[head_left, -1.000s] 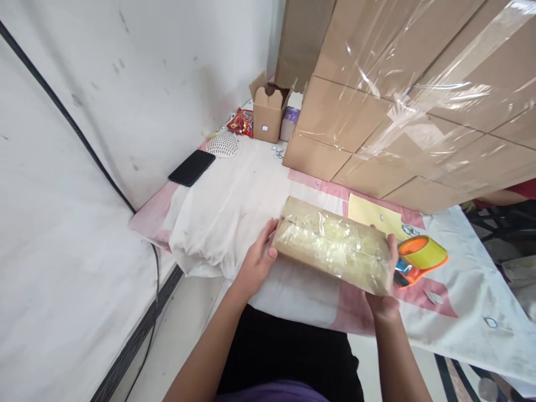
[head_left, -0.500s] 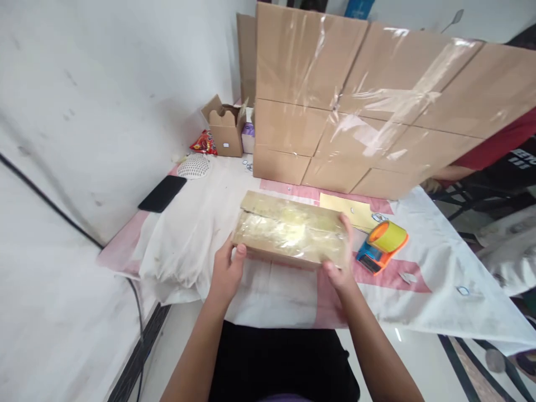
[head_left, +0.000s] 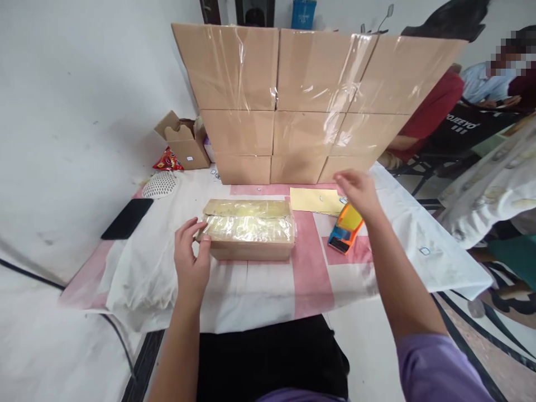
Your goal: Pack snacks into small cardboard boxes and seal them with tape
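Note:
A long cardboard box (head_left: 250,250) lies on the cloth-covered table, its top seam covered with shiny clear tape. My left hand (head_left: 192,251) grips the box's left end, thumb at the front corner and fingers over the upper edge. Over to the right, my right hand (head_left: 359,192) is in the air with nothing in it, its fingers loosely bent and pointing left. Just below that hand lies an orange and blue tape dispenser (head_left: 344,230) with a yellow roll, partly covered by the hand and wrist.
A tall taped cardboard panel (head_left: 310,78) stands behind. Yellow paper (head_left: 312,200) lies before it. At left are a black phone (head_left: 127,219), a white mesh cup (head_left: 159,185), a red packet (head_left: 168,159) and an open small box (head_left: 188,152). People sit to the right.
The right hand has let go of the box and moved right, over the tape dispenser. The box now rests flat on the table with the left hand still on it. The camera view has shifted.

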The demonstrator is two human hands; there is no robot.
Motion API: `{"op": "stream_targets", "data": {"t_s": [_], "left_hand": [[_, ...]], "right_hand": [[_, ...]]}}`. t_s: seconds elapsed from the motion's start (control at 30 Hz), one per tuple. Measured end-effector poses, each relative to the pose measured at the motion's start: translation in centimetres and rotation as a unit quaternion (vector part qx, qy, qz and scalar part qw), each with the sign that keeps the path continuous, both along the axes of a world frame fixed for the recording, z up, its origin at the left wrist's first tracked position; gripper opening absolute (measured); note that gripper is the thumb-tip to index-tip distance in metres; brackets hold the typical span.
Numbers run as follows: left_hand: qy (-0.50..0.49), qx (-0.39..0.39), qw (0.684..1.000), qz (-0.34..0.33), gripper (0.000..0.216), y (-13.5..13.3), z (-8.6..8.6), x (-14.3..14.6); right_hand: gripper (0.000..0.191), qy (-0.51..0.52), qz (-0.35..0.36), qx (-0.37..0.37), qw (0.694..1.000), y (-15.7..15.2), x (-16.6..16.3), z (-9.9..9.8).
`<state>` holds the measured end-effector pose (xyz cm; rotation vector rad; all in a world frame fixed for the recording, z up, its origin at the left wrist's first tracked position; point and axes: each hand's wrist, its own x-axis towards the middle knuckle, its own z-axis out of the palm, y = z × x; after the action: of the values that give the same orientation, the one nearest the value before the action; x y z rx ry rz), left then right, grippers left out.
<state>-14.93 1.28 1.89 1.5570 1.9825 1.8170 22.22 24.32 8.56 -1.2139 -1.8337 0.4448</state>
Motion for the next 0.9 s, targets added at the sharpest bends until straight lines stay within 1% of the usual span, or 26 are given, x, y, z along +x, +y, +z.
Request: {"op": "stream_targets", "data": {"t_s": [0.03,0.07,0.1,0.13,0.17,0.23,0.3,0.4,0.47,0.53,0.67,0.77,0.83,0.9], "left_hand": [[-0.005,0.004,1.000,-0.010,0.030,0.2,-0.3,-0.1],[-0.019,0.009,1.000,-0.016,0.032,0.3,-0.8,-0.3],[-0.033,0.014,0.999,-0.018,0.035,0.5,-1.4,-0.4],[-0.043,0.020,0.999,-0.016,0.039,0.6,-2.0,-0.5],[-0.049,0.023,0.998,-0.011,0.041,0.7,-2.6,-0.5],[-0.053,0.024,0.998,-0.004,0.045,0.7,-3.6,-0.5],[-0.051,0.027,0.998,-0.004,0.047,0.6,-4.2,-0.4],[-0.044,0.040,0.998,0.000,0.047,0.6,-4.4,-0.2],[-0.040,0.042,0.998,0.008,0.048,0.6,-4.4,-0.1],[-0.038,0.043,0.998,0.014,0.050,0.7,-4.4,0.0],[-0.039,0.050,0.998,0.020,0.052,0.9,-4.7,0.0],[-0.051,0.054,0.997,0.030,0.057,1.0,-4.9,0.1],[-0.057,0.052,0.996,0.037,0.060,1.0,-5.0,0.1],[-0.054,0.053,0.996,0.043,0.062,1.0,-5.1,0.2]], "right_hand": [[0.029,-0.004,-0.049,-0.005,0.999,2.3,1.9,0.2],[0.026,-0.023,-0.104,-0.025,0.994,4.2,3.7,0.1],[0.024,-0.074,-0.140,-0.062,0.985,5.8,5.3,-0.3],[0.020,-0.127,-0.159,-0.107,0.973,6.9,6.6,-0.9],[0.015,-0.152,-0.161,-0.136,0.966,7.6,7.6,-1.8],[0.008,-0.186,-0.144,-0.181,0.955,8.1,8.8,-3.7],[0.010,-0.193,-0.126,-0.197,0.953,7.9,9.2,-5.7],[0.010,-0.192,-0.122,-0.192,0.955,7.6,9.3,-7.9],[0.009,-0.179,-0.125,-0.176,0.960,7.8,9.5,-8.8],[0.012,-0.160,-0.132,-0.159,0.965,8.0,9.7,-9.4],[0.022,-0.126,-0.153,-0.129,0.972,8.3,10.3,-10.4],[0.030,-0.113,-0.161,-0.113,0.974,8.4,10.7,-10.7],[0.033,-0.114,-0.147,-0.106,0.977,8.6,11.0,-10.7],[0.032,-0.122,-0.108,-0.102,0.981,8.9,11.1,-10.6]]}}
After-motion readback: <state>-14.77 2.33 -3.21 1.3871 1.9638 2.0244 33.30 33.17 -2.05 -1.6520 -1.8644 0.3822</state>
